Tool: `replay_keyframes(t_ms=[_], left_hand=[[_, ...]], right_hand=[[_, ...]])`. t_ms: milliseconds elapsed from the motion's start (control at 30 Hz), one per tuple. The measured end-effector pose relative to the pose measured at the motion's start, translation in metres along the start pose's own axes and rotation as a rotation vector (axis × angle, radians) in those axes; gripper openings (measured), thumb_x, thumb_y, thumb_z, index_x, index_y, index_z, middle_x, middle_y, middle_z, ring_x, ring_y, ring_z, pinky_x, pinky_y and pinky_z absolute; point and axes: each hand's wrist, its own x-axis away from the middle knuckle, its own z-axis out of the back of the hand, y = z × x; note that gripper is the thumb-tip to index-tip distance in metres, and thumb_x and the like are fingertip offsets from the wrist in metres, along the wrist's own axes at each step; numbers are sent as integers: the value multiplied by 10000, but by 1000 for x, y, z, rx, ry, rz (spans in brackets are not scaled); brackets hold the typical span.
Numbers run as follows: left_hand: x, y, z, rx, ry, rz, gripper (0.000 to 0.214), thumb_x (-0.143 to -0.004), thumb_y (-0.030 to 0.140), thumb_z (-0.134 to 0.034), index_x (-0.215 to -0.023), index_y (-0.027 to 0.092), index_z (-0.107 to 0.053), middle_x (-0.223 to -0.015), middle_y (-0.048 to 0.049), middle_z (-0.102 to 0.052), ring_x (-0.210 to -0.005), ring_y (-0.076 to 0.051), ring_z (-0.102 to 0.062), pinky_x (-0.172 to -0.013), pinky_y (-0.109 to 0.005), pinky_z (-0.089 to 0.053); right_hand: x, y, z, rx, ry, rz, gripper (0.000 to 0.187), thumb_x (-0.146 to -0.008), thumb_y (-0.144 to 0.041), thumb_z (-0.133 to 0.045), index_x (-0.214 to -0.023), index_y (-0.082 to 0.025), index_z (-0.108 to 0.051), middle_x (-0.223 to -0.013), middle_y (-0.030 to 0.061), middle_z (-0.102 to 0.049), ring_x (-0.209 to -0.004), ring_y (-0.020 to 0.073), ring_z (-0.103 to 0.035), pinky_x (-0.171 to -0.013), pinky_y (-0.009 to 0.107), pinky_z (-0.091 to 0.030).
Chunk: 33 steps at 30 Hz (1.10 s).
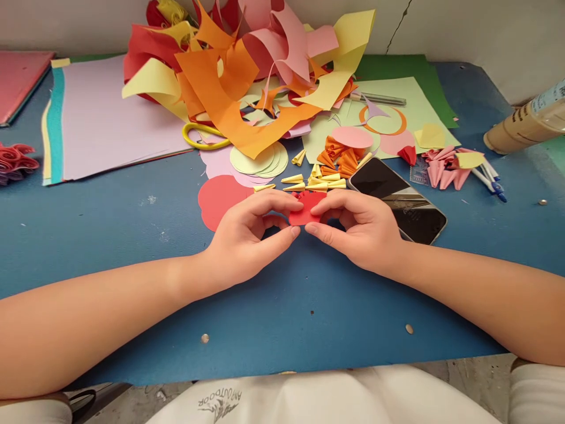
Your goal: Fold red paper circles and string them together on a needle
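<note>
A small piece of red paper (304,213) is pinched between my two hands above the table's middle. My left hand (253,235) grips its left side with thumb and fingers, and my right hand (359,231) has the right side the same way. Beyond the hands lie several yellow paper cones (315,184) and a heap of orange folded cones (342,158). To the left of my left hand rest red paper circles (223,200), with pale green circles (260,160) behind them. A phone (401,203) lies partly behind my right hand.
A tall pile of paper scraps (247,76) stands at the back, with yellow-handled scissors (205,135) at its left edge. Lilac sheets (115,123) lie to the left. Pink cones (448,168), pens (489,178) and a bottle of brown drink (525,126) are at the right.
</note>
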Motion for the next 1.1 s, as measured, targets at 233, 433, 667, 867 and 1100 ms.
replay_keyframes(t_ms=[233,433,667,867,1100], left_hand=[[-1,2,2,86,-40,-30,248,-921,140,-968,-1147,238,-939,-1202,-88,-897,-1122,-205,-860,-960,-281,-749],[-1,2,4,91,-53,-41,176,-959,183,-964,-1125,238,-943,-1200,-96,-902,-1143,-216,-869,-985,-305,-753],[-1,0,-3,78,-16,-13,183,-913,180,-997,-1067,214,-905,-1134,-79,-917,-1037,-196,-879,-953,-306,-771],[-1,3,-5,12,4,-4,145,-907,177,-991,-994,207,-879,-1012,-43,-906,-888,-164,-850,-839,-274,-751],[1,2,-5,1,-12,-10,135,-968,260,-972,-1000,215,-849,-1043,-56,-912,-860,-193,-876,-827,-330,-766]], right_hand=[[1,2,0,-53,1,-3,165,-984,-183,-982,-1055,-256,-851,-977,19,-849,-842,157,-804,-785,260,-708],[0,2,1,-86,-7,-6,161,-987,-148,-950,-1055,-248,-844,-982,15,-851,-833,148,-795,-783,257,-698],[1,-3,1,81,24,56,121,-1048,-137,-853,-1069,-253,-827,-966,11,-876,-808,144,-804,-748,236,-666],[5,-3,-4,201,28,223,130,-1067,-142,-791,-1111,-263,-809,-962,25,-882,-791,174,-810,-779,284,-687],[5,2,-5,190,25,206,191,-978,-74,-832,-1072,-240,-817,-991,47,-876,-849,168,-806,-764,270,-682]])
